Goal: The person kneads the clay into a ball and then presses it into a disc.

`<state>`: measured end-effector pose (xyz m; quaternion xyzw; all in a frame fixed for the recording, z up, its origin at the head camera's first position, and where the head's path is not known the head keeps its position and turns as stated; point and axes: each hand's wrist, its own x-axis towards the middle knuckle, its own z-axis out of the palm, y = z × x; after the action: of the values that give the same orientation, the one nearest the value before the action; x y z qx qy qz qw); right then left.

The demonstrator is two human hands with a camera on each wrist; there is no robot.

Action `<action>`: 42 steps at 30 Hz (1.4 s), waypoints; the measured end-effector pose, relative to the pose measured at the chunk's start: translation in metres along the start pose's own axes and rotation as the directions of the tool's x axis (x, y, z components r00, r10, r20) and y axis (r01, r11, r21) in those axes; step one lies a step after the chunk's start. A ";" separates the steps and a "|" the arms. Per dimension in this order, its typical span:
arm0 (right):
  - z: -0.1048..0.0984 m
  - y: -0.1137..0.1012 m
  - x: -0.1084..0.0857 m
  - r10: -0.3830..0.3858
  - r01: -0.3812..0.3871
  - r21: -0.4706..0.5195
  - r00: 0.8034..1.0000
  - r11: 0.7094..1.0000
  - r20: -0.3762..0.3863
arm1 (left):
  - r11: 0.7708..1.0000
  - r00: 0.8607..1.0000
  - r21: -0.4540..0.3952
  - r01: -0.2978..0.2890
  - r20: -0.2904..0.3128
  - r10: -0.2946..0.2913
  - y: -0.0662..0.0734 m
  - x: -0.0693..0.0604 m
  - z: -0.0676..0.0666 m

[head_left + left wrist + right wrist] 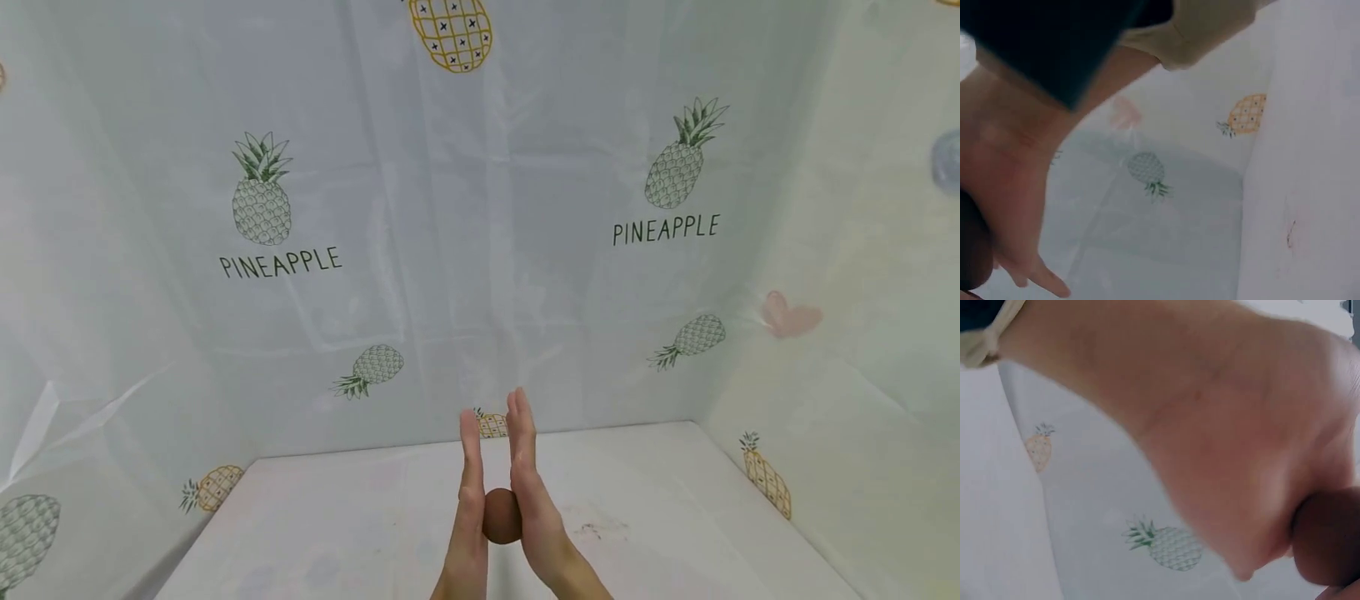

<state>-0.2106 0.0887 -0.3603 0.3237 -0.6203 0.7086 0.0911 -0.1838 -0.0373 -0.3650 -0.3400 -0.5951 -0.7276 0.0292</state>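
A smooth brown ball (502,517) sits between my two palms, low in the middle of the head view. My left hand (469,500) presses against its left side, fingers straight and pointing up and away. On the other side my right hand (531,492) touches the ball with its palm, its fingers likewise extended. The fingertips of both hands stand apart from each other. In the left wrist view the ball (972,250) shows dark at the lower left edge, partly cut off. The right wrist view has the ball (1329,540) at lower right against a palm.
Below the hands lies a white tabletop (337,517) with faint reddish smudges (592,530) to the right. A pale sheet (480,250) printed with pineapples hangs at the back and along both sides.
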 end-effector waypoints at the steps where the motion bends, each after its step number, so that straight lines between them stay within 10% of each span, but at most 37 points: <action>1: 0.000 0.002 0.001 0.012 -0.012 0.002 1.000 1.000 0.007 | 1.000 1.000 -0.006 -0.015 -0.003 0.015 0.002 -0.001 0.001; 15: 0.027 0.006 -0.008 0.125 -0.139 0.064 0.975 0.988 0.186 | 0.973 0.970 0.224 -0.047 -0.222 0.098 -0.008 0.017 -0.036; 30: 0.004 -0.004 -0.001 -0.075 0.073 0.051 0.997 0.996 0.033 | 0.972 0.994 0.214 -0.099 -0.024 0.107 -0.025 0.014 -0.013; 38: -0.006 0.003 0.005 -0.047 0.044 0.117 0.999 0.992 0.017 | 0.885 0.925 0.266 -0.381 0.090 0.370 -0.021 0.015 -0.001; 42: -0.001 0.012 0.006 0.012 -0.025 0.145 0.996 0.989 0.089 | 0.898 0.940 0.287 -0.333 0.024 0.340 -0.018 0.012 -0.006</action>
<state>-0.2217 0.0851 -0.3662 0.3544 -0.5732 0.7380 0.0332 -0.2037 -0.0335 -0.3742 -0.4199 -0.6261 -0.6221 0.2115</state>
